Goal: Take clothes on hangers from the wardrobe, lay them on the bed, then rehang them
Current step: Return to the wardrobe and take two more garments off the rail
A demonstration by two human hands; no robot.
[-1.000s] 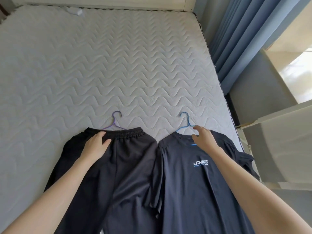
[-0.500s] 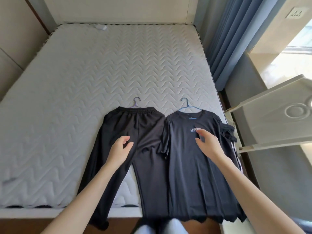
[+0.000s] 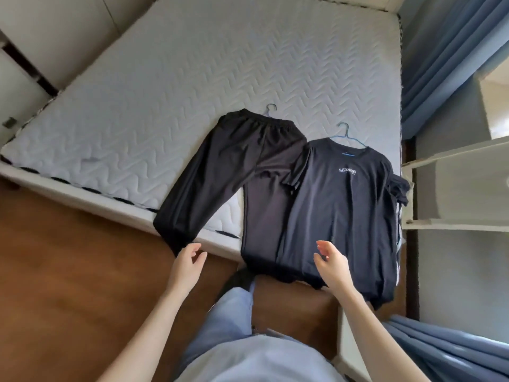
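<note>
Black trousers (image 3: 234, 172) and a dark T-shirt (image 3: 338, 210), both on hangers, lie flat on the bed (image 3: 192, 64), hems draping over its near edge, where the left hand (image 3: 187, 266) and right hand (image 3: 332, 264) hover open and empty, so rehanging seems next, needing a reach for the hanger hooks.

- Bed (image 3: 170, 86): pale grey-white mattress quilted in a wavy zigzag pattern, with a black-and-white edge trim.
- Trousers (image 3: 237, 172): plain black.
- T-shirt (image 3: 338, 216): dark navy-black, with small white lettering on the chest and a blue mark at the collar.
- T-shirt's hanger (image 3: 347, 135): blue.
- Trousers' hanger (image 3: 271, 108): bluish, colour hard to tell.
- Curtain (image 3: 451, 48): blue.
- Floor (image 3: 60, 271): reddish-brown wood.
- The person's own clothing (image 3: 248, 354): light blue.
</note>
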